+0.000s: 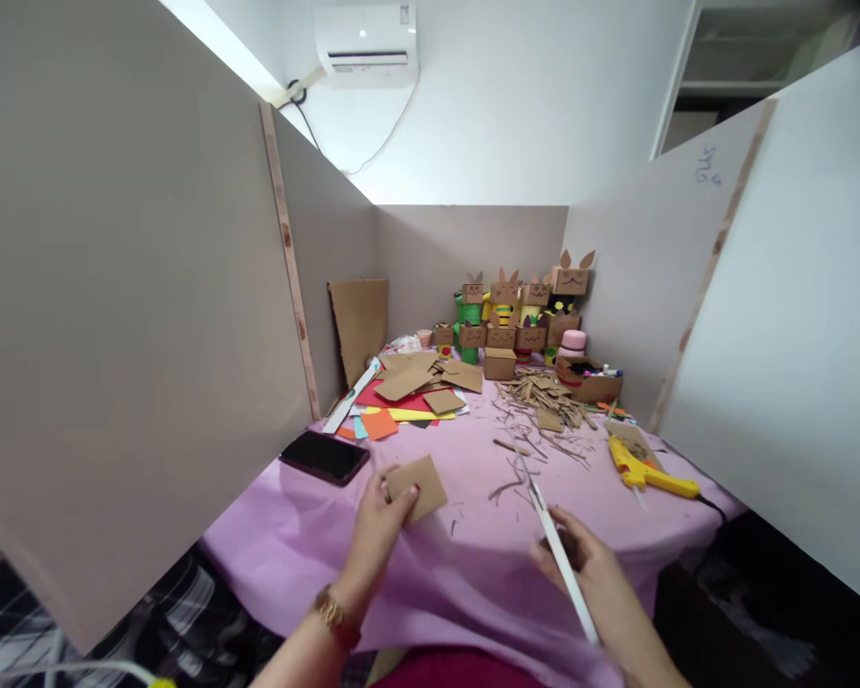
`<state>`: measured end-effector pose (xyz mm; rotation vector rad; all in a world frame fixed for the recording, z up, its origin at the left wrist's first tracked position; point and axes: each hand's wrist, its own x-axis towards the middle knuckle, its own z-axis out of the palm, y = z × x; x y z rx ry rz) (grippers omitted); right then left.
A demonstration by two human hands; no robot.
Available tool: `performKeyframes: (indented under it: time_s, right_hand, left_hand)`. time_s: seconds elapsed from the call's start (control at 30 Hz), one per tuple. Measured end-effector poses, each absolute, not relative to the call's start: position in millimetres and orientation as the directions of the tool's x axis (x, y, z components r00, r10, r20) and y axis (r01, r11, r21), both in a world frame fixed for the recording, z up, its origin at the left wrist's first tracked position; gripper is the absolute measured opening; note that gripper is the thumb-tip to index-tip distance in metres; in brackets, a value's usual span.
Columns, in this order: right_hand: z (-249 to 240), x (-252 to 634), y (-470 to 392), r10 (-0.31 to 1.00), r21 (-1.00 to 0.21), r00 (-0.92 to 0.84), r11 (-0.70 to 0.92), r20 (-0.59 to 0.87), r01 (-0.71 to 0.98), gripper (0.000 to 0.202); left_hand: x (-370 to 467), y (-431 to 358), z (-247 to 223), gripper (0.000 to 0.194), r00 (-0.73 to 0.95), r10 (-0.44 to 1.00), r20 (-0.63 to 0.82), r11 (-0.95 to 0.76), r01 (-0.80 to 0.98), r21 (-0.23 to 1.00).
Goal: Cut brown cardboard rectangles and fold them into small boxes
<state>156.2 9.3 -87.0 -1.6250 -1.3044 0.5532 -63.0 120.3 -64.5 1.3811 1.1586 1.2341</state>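
Note:
My left hand [393, 504] pinches a small square of brown cardboard [424, 485] between thumb and fingers, just above the pink cloth. In my right hand [580, 552] are scissors [526, 470], their narrow blades pointing away from me and their dark handles mostly hidden by my fingers. A long white strip [568, 571], perhaps a ruler, runs along the scissors and across the same hand. Thin cardboard scraps [505, 489] lie on the cloth near the blade tips. The two hands are apart.
A phone [326, 457] lies at left, near coloured paper [379, 424] and cardboard sheets [408, 380]. Several box-headed cardboard figures [503, 291] stand behind a scrap pile [545, 397]. A yellow glue gun [649, 474] with a cord rests at right. Grey panels [473, 234] enclose the table.

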Motion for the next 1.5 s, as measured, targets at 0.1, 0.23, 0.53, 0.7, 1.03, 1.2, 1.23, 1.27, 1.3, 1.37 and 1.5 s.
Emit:
performKeyframes:
  time_s: [0.1,0.23,0.53,0.7,1.03,1.2,1.23,1.27,1.3,1.37,1.5]
  right_hand:
    - [-75,193,27,0.901,-0.747,0.376,-0.096,0.216,0.658,0.053]
    - [-82,230,45,0.884,-0.561,0.385,-0.183,0.265,0.807,0.047]
    - [-76,199,55,0.892,-0.377,0.199,-0.035,0.406,0.925,0.043]
    - [-77,121,64,0.874,-0.475,-0.319,0.471,0.367,0.744,0.033]
    - [-83,126,105,0.912,-0.915,0.259,0.225,0.320,0.336,0.046]
    - [-90,92,107,0.893,-0.967,0.370,0.236,0.257,0.102,0.041]
    - [-91,90,108,0.889,-0.968,0.384,0.239,0.248,0.073,0.039]
    - [-92,89,108,0.887,-0.970,0.396,0.239,0.237,0.046,0.038]
    - [-92,89,109,0.886,-0.972,0.407,0.236,0.224,0.021,0.038]
    - [-92,90,112,0.886,-0.974,0.422,0.225,0.195,-0.024,0.036]
    - [-92,88,119,0.887,-0.967,0.427,0.237,0.176,-0.094,0.027]
  left_hand:
    - [-66,152,-66,0.034,0.022,0.982,0.189,-0.186,0.318,0.930]
    - [-68,167,-76,0.032,0.073,0.967,0.245,-0.242,0.569,0.786]
    - [-73,174,-74,0.032,0.197,0.944,0.264,-0.329,0.579,0.746]
    - [-71,168,-75,0.046,0.187,0.939,0.288,-0.336,0.330,0.882]
    - [-36,161,-77,0.039,0.383,0.875,0.294,-0.326,0.019,0.945]
    - [-18,157,-91,0.057,0.336,0.902,0.271,-0.288,0.003,0.958]
    - [-16,155,-91,0.059,0.312,0.917,0.250,-0.265,0.004,0.964]
    - [-14,153,-91,0.057,0.284,0.931,0.231,-0.242,0.003,0.970]
    - [-12,151,-90,0.051,0.255,0.942,0.216,-0.223,-0.001,0.975]
    - [-7,149,-88,0.042,0.193,0.959,0.209,-0.210,-0.016,0.978]
    - [0,147,-85,0.031,0.082,0.969,0.234,-0.230,-0.046,0.972]
